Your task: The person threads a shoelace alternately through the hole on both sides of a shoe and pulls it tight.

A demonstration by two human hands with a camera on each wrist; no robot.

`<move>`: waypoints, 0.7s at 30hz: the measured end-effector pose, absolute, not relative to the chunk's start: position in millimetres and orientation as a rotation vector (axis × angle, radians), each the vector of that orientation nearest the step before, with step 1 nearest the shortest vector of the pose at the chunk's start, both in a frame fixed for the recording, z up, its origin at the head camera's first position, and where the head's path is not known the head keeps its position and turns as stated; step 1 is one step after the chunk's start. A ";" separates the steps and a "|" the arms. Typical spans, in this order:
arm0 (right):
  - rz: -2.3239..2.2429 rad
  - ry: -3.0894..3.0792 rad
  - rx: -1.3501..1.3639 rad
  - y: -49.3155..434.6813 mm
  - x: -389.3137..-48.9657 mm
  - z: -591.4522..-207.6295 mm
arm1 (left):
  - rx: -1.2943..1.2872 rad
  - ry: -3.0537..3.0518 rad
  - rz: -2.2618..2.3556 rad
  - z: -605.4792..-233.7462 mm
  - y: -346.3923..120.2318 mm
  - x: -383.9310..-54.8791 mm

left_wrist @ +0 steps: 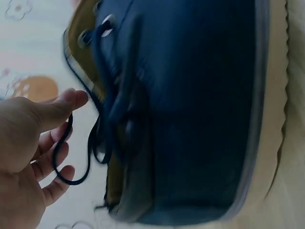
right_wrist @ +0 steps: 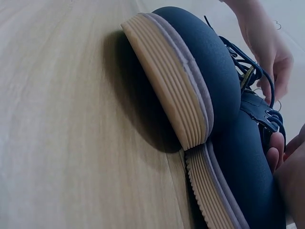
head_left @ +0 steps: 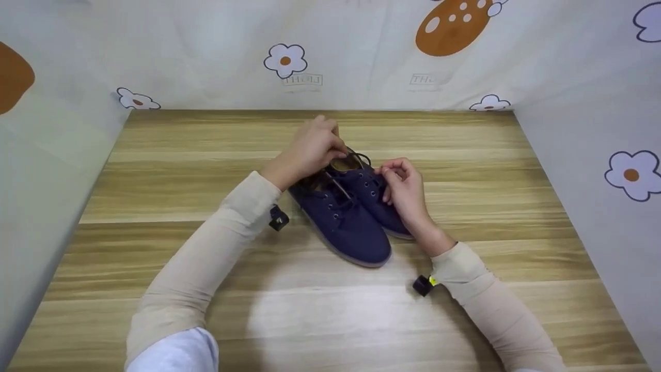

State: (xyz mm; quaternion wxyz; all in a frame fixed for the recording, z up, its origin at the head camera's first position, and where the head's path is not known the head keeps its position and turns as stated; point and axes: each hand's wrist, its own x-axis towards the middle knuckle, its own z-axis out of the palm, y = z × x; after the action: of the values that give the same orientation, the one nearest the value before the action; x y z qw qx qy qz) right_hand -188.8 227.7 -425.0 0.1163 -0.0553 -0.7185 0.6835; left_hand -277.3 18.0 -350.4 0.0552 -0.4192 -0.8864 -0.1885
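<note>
Two navy lace-up shoes with pale soles stand side by side, toes towards the lower right: the nearer shoe (head_left: 356, 237) on the left, the farther shoe (head_left: 376, 201) partly behind it. Above the shoe openings, my left hand (head_left: 315, 147) pinches a dark shoelace (left_wrist: 72, 183) between thumb and forefinger; the lace hangs in a loop below the fingertips in the left wrist view. My right hand (head_left: 408, 191) is at the eyelets of the farther shoe, thumb and forefinger together on its lace. In the right wrist view, the right fingertips (right_wrist: 272, 157) are partly hidden beside the shoe.
The shoes rest on a wood-grain table (head_left: 170, 155). A pale curtain (head_left: 206, 51) with flower prints stands behind and at both sides. Small black cameras (head_left: 279, 218) sit at the wrists, below the beige sleeves (head_left: 222, 243).
</note>
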 end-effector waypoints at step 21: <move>1.514 -2.353 0.118 234.8 -182.9 -404.8 | -1.324 -2.784 -0.655 -335.7 30.6 -261.1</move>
State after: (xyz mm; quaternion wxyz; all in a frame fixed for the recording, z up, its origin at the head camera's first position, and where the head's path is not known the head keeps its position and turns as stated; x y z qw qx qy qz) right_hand -182.9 234.8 -404.8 0.1695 0.0415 -0.8280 0.5328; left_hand -261.1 30.6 -335.7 -0.0051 -0.4200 -0.8834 -0.2077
